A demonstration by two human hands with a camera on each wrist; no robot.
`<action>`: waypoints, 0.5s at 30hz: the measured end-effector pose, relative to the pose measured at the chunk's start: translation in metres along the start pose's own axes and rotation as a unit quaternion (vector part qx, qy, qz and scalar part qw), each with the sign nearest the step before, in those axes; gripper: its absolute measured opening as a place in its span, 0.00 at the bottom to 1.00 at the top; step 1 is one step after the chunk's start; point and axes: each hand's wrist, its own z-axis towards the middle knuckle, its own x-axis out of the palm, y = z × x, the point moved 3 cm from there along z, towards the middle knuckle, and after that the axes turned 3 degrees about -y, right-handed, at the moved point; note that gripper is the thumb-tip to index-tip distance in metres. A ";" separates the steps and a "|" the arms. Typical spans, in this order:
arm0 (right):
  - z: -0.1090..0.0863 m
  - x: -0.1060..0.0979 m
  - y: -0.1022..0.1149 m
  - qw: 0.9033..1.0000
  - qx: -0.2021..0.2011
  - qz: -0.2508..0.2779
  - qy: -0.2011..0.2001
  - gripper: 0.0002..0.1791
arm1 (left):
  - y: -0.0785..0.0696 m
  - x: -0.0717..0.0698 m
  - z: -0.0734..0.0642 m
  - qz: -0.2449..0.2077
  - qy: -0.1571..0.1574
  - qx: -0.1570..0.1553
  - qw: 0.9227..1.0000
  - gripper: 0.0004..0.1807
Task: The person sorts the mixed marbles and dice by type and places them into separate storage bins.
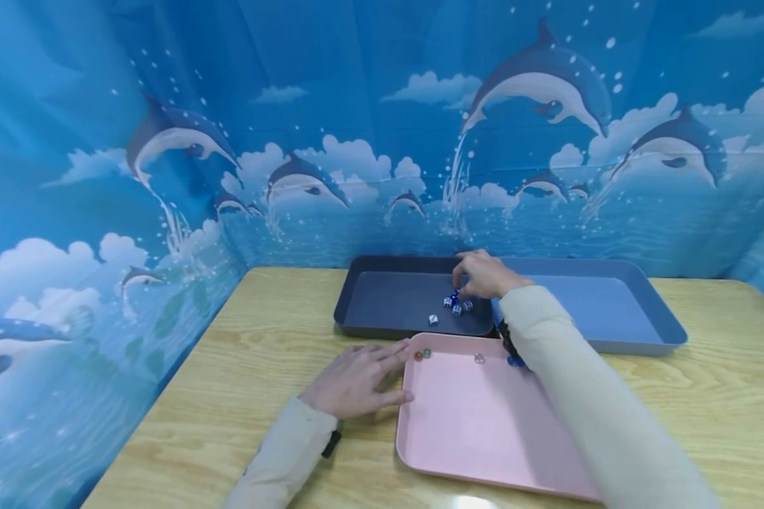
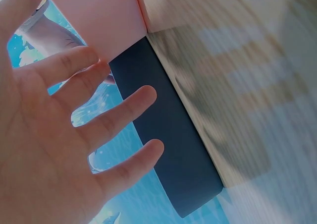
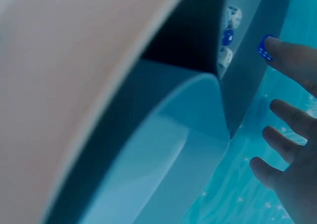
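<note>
Nearest the camera, my right sleeve (image 1: pixel 605 403) crosses the pink tray (image 1: pixel 471 431). My right hand (image 1: pixel 482 274) pinches a blue die (image 3: pixel 264 48) over the dark tray (image 1: pixel 385 297), white dice (image 1: pixel 457 310) just this side of its fingertips; my left hand (image 1: pixel 356 382), fingers extended, steadies the pink rim. Presumably placing dice; next calls for low release.

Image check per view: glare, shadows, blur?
Head: bright glare on the table at the frame's bottom, soft shadow on the pink tray beside the right sleeve; left wrist: shadows across the table, smeared grain; right wrist: dim, right hand dark, pink tray blurred.
</note>
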 end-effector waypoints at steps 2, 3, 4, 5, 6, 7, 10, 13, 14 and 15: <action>0.002 0.001 0.000 1.000 0.002 -0.004 0.003 0.02 | 0.000 0.000 0.000 -0.002 0.003 -0.002 1.000 0.41; 0.002 0.001 0.001 1.000 0.002 -0.005 0.005 0.02 | 0.000 0.000 0.000 -0.003 0.005 -0.003 1.000 0.41; 0.003 0.002 0.002 1.000 0.002 -0.007 0.007 0.02 | 0.000 0.000 0.000 -0.003 0.006 -0.004 1.000 0.41; 0.004 0.002 0.003 1.000 0.000 -0.009 0.008 0.02 | 0.000 0.000 0.000 -0.004 0.008 -0.006 1.000 0.41; 0.005 0.002 0.004 1.000 -0.001 -0.011 0.010 0.03 | 0.000 0.000 0.000 -0.004 0.009 -0.008 1.000 0.41; 0.006 0.002 0.006 1.000 -0.002 -0.013 0.014 0.03 | 0.000 0.000 0.001 -0.005 0.010 -0.009 1.000 0.41; 0.008 0.002 0.011 1.000 -0.003 -0.014 0.021 0.04 | 0.000 0.000 0.001 -0.006 0.012 -0.010 1.000 0.41; 0.009 0.003 0.014 1.000 -0.008 -0.013 0.022 0.04 | 0.000 0.000 0.002 -0.007 0.014 -0.011 1.000 0.41; 0.008 0.003 0.015 1.000 -0.011 -0.014 0.021 0.04 | 0.000 0.000 0.002 -0.007 0.015 -0.011 1.000 0.41; 0.008 0.003 0.015 1.000 -0.013 -0.013 0.020 0.03 | 0.000 0.000 0.002 -0.008 0.015 -0.010 1.000 0.41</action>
